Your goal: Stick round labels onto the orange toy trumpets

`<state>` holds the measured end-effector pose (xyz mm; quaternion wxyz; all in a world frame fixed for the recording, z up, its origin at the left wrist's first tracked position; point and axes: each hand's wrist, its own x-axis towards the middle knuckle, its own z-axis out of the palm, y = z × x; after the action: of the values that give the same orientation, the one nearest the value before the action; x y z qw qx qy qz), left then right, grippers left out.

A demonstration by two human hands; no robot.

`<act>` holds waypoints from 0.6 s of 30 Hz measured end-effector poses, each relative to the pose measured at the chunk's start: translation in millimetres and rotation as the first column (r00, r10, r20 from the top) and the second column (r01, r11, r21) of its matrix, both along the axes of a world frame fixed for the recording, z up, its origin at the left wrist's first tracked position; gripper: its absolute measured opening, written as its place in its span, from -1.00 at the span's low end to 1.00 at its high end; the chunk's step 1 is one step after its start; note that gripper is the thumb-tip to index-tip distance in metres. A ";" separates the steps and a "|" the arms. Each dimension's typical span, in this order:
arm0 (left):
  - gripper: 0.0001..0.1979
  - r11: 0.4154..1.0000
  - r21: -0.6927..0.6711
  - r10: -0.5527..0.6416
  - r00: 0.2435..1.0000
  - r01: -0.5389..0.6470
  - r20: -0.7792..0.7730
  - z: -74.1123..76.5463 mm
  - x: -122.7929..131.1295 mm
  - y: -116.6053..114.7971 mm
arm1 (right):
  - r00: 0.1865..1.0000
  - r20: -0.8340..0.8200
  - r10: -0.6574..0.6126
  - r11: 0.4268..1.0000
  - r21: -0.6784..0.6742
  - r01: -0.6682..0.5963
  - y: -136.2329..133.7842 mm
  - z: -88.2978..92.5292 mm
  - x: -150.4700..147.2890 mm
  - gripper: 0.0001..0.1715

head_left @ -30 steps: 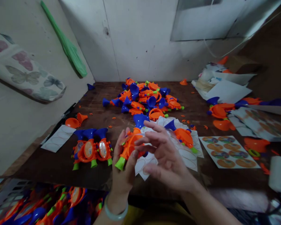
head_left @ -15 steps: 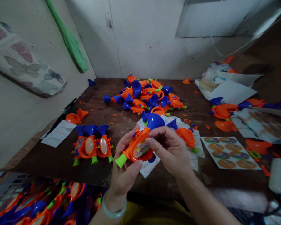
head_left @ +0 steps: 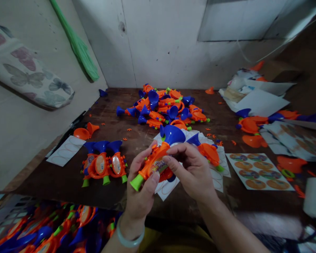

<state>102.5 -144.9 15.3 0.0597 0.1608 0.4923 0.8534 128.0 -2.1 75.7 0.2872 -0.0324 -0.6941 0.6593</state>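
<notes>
An orange toy trumpet [head_left: 153, 160] with a blue bell and a green mouthpiece is held in front of me, tilted, its bell pointing away. My left hand [head_left: 141, 186] wraps round it near the mouthpiece, thumb on its near side. A printed oval sticker [head_left: 159, 166] sits on the trumpet's face. My right hand [head_left: 192, 172] pinches at the sticker's upper right edge with thumb and forefinger; whether it grips the sticker or presses it down I cannot tell. Just right of my hands, another toy trumpet [head_left: 209, 153] lies on white backing sheets [head_left: 166, 189].
Three stickered trumpets [head_left: 102, 164] stand in a row at left. A heap of trumpets [head_left: 160, 107] lies at the back. A sheet of oval stickers [head_left: 259, 172] is at right, beside loose orange parts [head_left: 291, 164]. A crate full of trumpets [head_left: 55, 228] stands below the table's front left.
My left thumb has moved up onto the trumpet's face by the sticker. The trumpet has turned slightly, while my right fingers stay at the sticker's edge.
</notes>
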 end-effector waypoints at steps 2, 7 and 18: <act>-0.55 0.999 -0.028 0.033 0.999 -0.033 -0.015 -2.3 0.6 -0.2 | 1.000 -0.011 -0.014 0.999 0.037 0.014 0.3 -0.3 -0.5 -0.92; -0.51 0.998 -0.011 0.062 0.997 -0.062 -0.043 -0.9 2.5 -0.3 | 0.997 -0.057 -0.046 0.984 0.171 0.055 1.3 0.2 -0.8 -0.94; -0.56 0.993 0.001 0.114 0.991 -0.114 -0.076 3.5 8.2 2.5 | 0.916 -0.314 -0.249 0.729 0.561 0.391 6.4 -6.3 -1.6 -0.48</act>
<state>110.7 -142.5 18.8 -0.0079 0.1647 0.5041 0.8478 126.4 4.2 69.3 0.4659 0.0151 -0.8179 0.3373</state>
